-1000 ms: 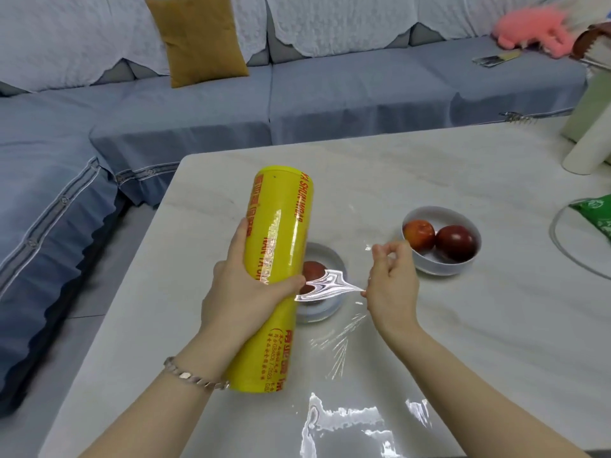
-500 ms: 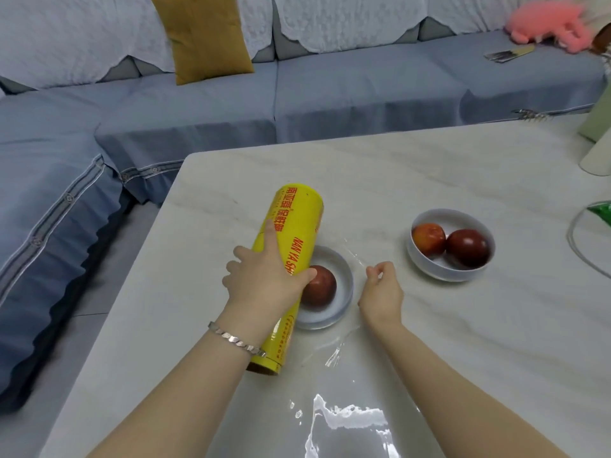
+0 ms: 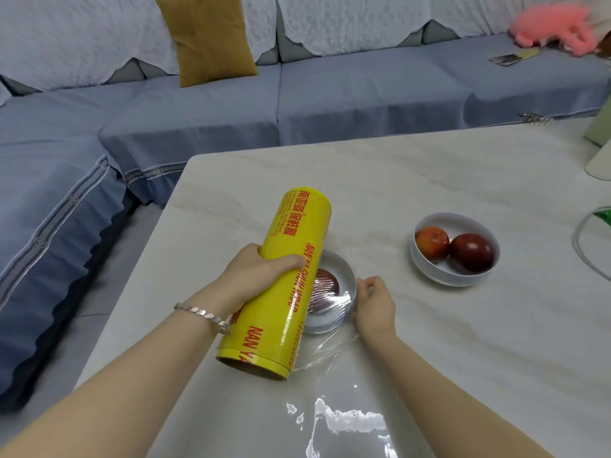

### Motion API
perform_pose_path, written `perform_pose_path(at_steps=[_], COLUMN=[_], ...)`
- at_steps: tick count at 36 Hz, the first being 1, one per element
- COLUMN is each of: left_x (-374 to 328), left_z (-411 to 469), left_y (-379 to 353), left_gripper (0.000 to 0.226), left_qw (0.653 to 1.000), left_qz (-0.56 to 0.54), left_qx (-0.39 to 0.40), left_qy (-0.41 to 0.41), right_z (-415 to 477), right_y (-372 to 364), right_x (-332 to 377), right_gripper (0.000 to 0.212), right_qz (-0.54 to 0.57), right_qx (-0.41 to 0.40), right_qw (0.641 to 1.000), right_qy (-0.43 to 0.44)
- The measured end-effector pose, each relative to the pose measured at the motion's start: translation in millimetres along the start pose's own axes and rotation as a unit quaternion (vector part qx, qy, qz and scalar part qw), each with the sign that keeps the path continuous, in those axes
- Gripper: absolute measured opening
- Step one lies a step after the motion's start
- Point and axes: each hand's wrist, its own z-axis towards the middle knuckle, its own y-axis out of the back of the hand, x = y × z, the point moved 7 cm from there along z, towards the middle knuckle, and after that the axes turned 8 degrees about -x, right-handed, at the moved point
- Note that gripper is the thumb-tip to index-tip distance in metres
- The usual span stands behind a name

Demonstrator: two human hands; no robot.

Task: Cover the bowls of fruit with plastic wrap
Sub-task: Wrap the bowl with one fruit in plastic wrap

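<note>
Plastic wrap (image 3: 326, 302) partly spans the near bowl (image 3: 345, 271) on the table (image 3: 429, 180), left hand (image 3: 261, 271) gripping the yellow roll (image 3: 287, 292), right hand (image 3: 375, 305) pinching film at the rim. Best kept taut while unrolling past the opposite rim; the second bowl (image 3: 426, 269) sits uncovered

near bowl (image 3: 345, 274): white, one red fruit (image 3: 327, 280), table's (image 3: 429, 180) left half
far bowl (image 3: 436, 274): two red fruits (image 3: 471, 252), uncovered, rightward
roll (image 3: 291, 285): yellow, slanted above near bowl
film (image 3: 325, 304): wrinkled, partly across near bowl
</note>
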Motion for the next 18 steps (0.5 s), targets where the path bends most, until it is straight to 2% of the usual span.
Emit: perform_pose_path(at_steps=[4,8,10,11,14,16,18], left_x=[1.4,2.9,3.2,3.5,2.4,1.6,0.9], left_z=[-1.0,-2.0,-2.4,-2.0,-4.3,-5.8,-6.3], left_y=[-2.5,-6.2,-7.1,-7.7,-8.4,-7.9,-6.8], left_gripper=[0.059,0.064,0.069,0.070,0.052,0.044,0.058], left_qw=[1.000,0.999,0.997,0.997,0.995,0.994,0.994], left_qz=[-0.018,-0.047,-0.064,-0.067,-0.077,-0.085,-0.087], left_qx=[-0.013,0.014,0.029,0.036,0.064,0.070,0.058], left_qy=[-0.005,0.002,0.005,0.004,-0.002,-0.003,-0.002], right_z=[-3.6,-3.1,-0.6,-0.9,-11.7,-14.0,-14.4], right_y=[3.5,14.7,19.2,15.8,-0.8,-5.4,-4.1], right_x=[-7.3,-20.7,-15.1,-9.2,9.3,16.7,21.1], right_gripper=[0.033,0.021,0.024,0.030,0.037,0.033,0.035], right_qz=[0.003,0.069,0.054,0.028,-0.016,-0.040,-0.070], right_qx=[0.002,-0.006,-0.025,-0.007,0.080,0.092,0.081], right_qw=[0.999,0.993,0.997,0.999,0.996,0.994,0.991], right_qy=[-0.033,-0.100,-0.057,-0.027,0.025,0.054,0.075])
